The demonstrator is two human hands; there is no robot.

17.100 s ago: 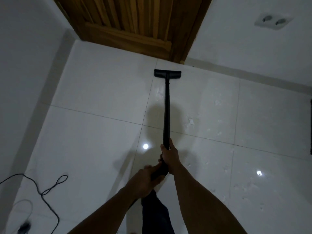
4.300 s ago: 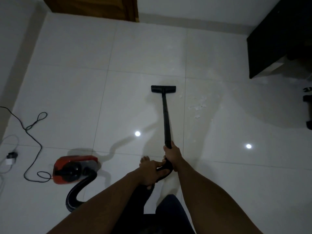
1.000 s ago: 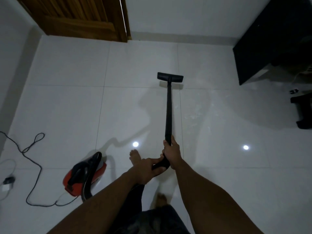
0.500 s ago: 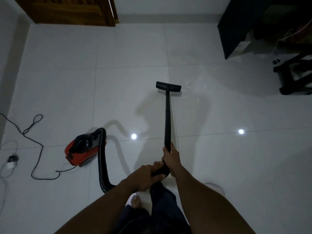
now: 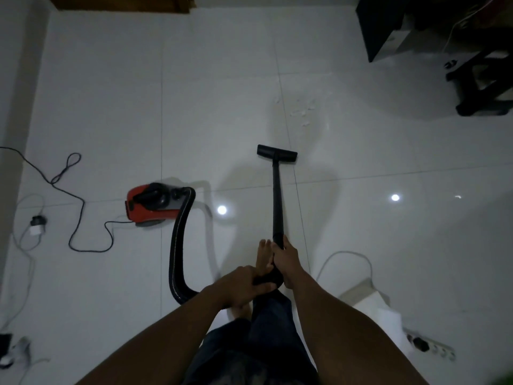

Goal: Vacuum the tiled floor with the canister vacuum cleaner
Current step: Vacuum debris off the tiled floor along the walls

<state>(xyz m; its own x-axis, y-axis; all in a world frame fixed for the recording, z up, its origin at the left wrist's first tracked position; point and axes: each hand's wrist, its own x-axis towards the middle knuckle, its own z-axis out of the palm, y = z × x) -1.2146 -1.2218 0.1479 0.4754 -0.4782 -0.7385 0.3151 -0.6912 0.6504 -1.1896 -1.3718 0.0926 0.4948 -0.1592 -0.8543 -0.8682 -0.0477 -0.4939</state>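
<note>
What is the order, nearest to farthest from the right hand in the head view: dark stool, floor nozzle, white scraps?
From the right hand:
1. floor nozzle, straight ahead.
2. white scraps, just beyond it.
3. dark stool, far upper right.

We note a glossy, smooth, light-reflecting tiled floor [image 5: 388,259]; a matt black wand [image 5: 276,201]; a ribbed black hose [image 5: 177,245]; a red canister [image 5: 144,212] of plastic look; a wooden door [image 5: 122,1].

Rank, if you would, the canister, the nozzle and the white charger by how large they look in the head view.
1. Canister, clearly largest.
2. Nozzle, smaller; it lies somewhat farther off, so its true size is less sure.
3. White charger, smallest.
</note>
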